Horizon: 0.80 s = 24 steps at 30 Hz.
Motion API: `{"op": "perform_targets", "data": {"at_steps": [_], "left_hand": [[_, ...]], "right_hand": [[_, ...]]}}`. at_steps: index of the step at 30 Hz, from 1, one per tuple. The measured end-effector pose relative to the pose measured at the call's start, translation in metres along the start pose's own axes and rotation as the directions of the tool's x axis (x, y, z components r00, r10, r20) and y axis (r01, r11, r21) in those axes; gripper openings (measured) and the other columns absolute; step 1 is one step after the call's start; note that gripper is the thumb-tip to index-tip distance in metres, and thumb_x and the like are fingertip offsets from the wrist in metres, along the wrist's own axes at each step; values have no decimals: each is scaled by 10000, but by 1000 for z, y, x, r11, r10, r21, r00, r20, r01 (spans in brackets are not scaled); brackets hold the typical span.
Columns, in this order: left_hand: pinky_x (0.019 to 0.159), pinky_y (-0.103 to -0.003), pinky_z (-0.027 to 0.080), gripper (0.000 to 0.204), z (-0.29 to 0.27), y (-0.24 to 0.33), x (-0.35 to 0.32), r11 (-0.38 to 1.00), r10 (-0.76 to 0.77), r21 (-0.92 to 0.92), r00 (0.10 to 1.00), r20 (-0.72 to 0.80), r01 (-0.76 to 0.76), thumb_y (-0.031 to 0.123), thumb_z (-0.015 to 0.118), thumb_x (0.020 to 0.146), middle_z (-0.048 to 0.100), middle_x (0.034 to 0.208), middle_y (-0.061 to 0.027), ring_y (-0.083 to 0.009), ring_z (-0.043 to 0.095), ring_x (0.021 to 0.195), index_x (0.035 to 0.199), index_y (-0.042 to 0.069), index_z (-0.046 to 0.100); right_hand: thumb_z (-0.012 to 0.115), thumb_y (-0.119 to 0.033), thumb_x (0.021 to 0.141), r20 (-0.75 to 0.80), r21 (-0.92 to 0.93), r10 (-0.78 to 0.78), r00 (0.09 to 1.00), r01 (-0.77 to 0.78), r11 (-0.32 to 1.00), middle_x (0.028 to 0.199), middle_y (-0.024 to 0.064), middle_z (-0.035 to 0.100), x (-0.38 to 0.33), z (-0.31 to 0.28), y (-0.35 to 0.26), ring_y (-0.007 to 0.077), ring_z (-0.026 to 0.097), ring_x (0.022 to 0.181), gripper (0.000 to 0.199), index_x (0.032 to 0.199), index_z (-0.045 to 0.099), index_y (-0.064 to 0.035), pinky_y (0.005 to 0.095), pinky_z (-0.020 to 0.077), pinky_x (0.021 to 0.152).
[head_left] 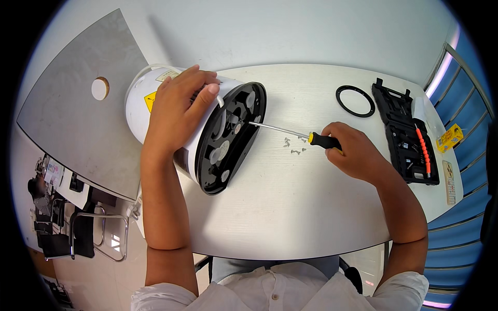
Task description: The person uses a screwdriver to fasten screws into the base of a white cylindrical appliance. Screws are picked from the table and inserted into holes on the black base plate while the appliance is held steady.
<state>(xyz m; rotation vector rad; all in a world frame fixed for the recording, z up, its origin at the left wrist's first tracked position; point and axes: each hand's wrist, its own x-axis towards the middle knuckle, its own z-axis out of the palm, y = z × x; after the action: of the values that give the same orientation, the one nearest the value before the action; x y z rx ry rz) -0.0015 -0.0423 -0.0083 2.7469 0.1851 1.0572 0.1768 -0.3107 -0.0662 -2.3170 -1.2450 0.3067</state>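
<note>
A white cylindrical appliance (136,115) lies on its side at the left of the table, its black base (228,140) facing right. My left hand (182,101) rests on top of its body, fingers spread, near a white cord. In my right hand (355,150) is a screwdriver (280,128) with a black and yellow handle. Its shaft points left, and the tip reaches the recessed black base; whether it sits in a screw I cannot tell. Several loose screws (294,150) lie on the table just below the shaft.
A black ring (355,101) lies at the back right. Beside it is an open black tool case (404,135) with an orange flexible shaft (423,150). A small yellow box (450,138) stands near the right edge, by metal railings. A grey panel (78,103) borders the left.
</note>
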Motion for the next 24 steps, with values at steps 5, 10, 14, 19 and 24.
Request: {"op": "perform_targets", "data": {"at_steps": [5, 10, 14, 19, 24], "left_hand": [[910, -424, 397, 420, 2, -1, 1, 1000, 0, -16, 1000, -3, 0, 386, 513, 952, 615, 888, -113, -309, 590, 857, 1018, 0, 664], [918, -437, 397, 426, 0, 0, 0, 1000, -17, -17, 1000, 4, 17, 395, 513, 953, 614, 881, -114, -306, 590, 862, 1024, 5, 667], [906, -440, 402, 421, 7, -12, -1, 998, 61, 33, 996, -64, -59, 394, 519, 951, 613, 866, -113, -304, 589, 856, 1027, 8, 671], [885, -422, 412, 402, 1, -3, 1, 999, 16, -28, 1000, -1, -16, 377, 529, 945, 621, 862, -107, -304, 597, 859, 1008, 6, 672], [854, -413, 421, 394, 1, -2, 1, 999, 32, -12, 999, -29, -32, 368, 528, 945, 619, 859, -104, -302, 595, 846, 994, 3, 670]], "right_hand": [[631, -84, 778, 8, -147, -115, 993, 115, 983, 843, 95, 563, 0, 0, 3, 240, 566, 737, 182, 934, 546, -43, 372, 458, 684], [662, -72, 762, -27, -62, -70, 997, 68, 996, 803, 93, 563, 2, 1, 2, 237, 551, 697, 206, 919, 533, -40, 349, 444, 666], [669, -70, 758, -16, -62, -45, 999, 44, 997, 765, 98, 585, 1, -3, -1, 229, 556, 670, 218, 923, 531, -36, 346, 448, 656], [668, -77, 755, -5, -31, -30, 1000, 30, 999, 763, 108, 604, 0, -9, 0, 226, 569, 673, 223, 924, 530, -32, 344, 454, 658], [666, -80, 756, 32, -91, -27, 999, 30, 995, 760, 111, 600, 0, -13, 0, 231, 567, 676, 223, 925, 529, -30, 349, 453, 663]]}}
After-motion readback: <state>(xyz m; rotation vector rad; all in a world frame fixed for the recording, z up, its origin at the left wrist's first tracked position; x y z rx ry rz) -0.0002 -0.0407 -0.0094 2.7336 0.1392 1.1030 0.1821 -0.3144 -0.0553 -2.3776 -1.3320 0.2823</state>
